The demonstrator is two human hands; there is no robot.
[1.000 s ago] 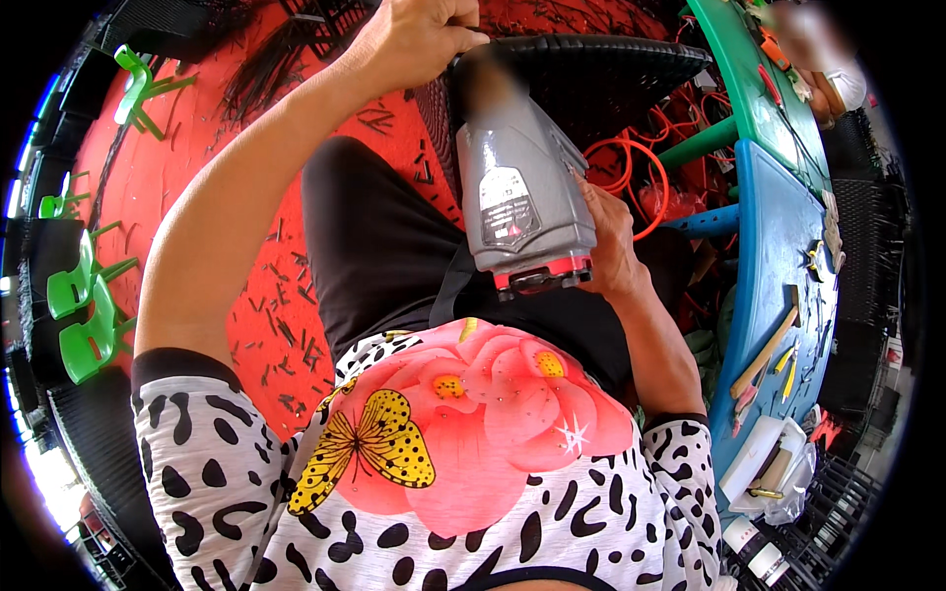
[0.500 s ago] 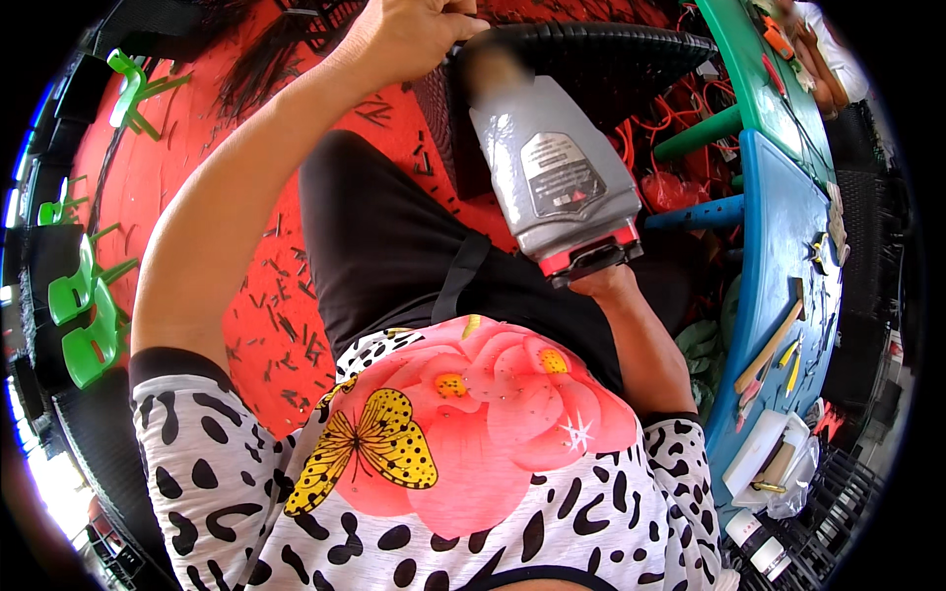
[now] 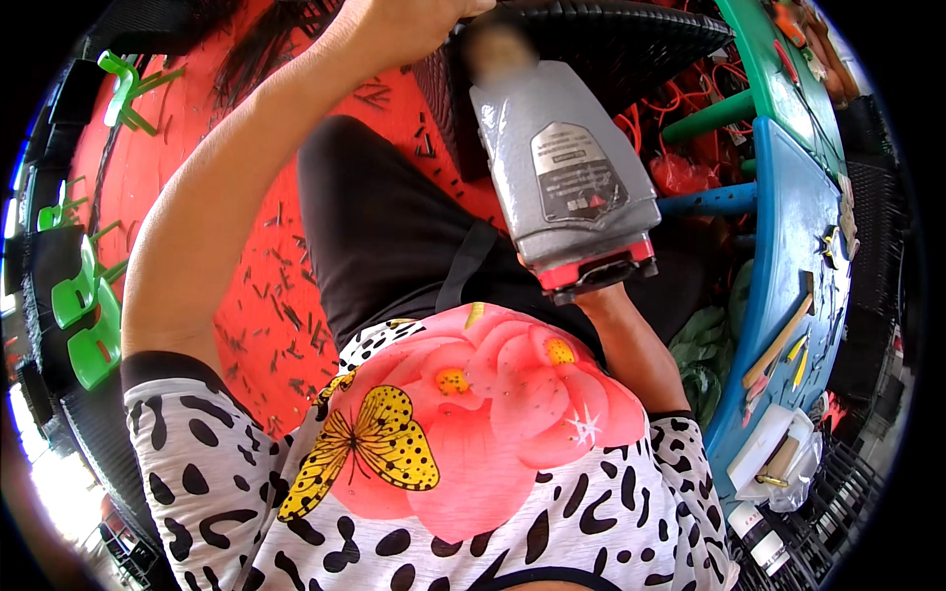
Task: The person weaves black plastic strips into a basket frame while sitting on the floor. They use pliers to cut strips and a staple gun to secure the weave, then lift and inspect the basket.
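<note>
A grey tapered power tool with a shield-shaped label and a red and black end hangs over my lap. My right hand is under its near end, largely hidden, with a fingertip showing at the left side, closed around it. The tool's far end is blurred. Beside that end, a black woven rattan piece curves across the top. My left hand reaches to its left corner, partly cut off by the upper edge. The visible fingers look closed; what they hold, if anything, is out of sight.
Dark scraps litter the red floor. Green chairs stand at left. At right, a blue table bears a hammer, yellow-handled pliers and a white tray; a green table adjoins it. Red cords lie below.
The grey tool has shifted slightly right and down in the picture, with my right hand. My left hand has slid higher, so more of it is cut off.
</note>
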